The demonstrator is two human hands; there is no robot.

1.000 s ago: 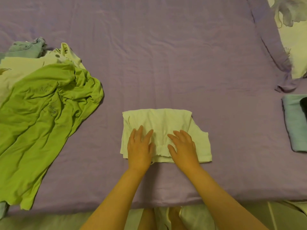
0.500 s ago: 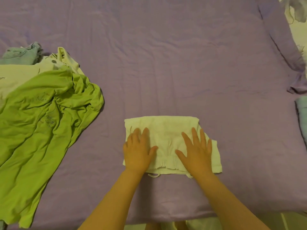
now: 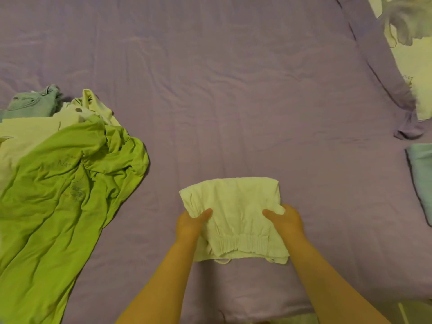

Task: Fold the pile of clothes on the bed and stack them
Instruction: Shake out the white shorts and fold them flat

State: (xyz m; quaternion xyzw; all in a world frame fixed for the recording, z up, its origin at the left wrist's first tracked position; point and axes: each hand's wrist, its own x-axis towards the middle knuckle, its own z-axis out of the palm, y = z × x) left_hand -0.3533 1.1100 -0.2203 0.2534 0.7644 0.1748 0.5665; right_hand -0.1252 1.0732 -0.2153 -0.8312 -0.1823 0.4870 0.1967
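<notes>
A folded pale cream garment (image 3: 236, 211) with an elastic waistband toward me lies near the front of the purple bed (image 3: 233, 101). My left hand (image 3: 190, 224) grips its left side, thumb on top and fingers tucked under. My right hand (image 3: 286, 220) grips the right side the same way. The near part of the garment is raised off the sheet. To the left lies the unfolded pile: a large lime green shirt (image 3: 58, 195) over cream pieces (image 3: 28, 134) and a pale blue denim item (image 3: 30, 105).
A folded pale blue garment (image 3: 422, 178) sits at the right edge of the bed. A pillow (image 3: 413, 54) with a floral print lies at the far right corner. The bed's front edge runs just below my forearms.
My hands were pressing flat on top of the cream garment; now they have slid to its two sides and gripped it, lifting its near part.
</notes>
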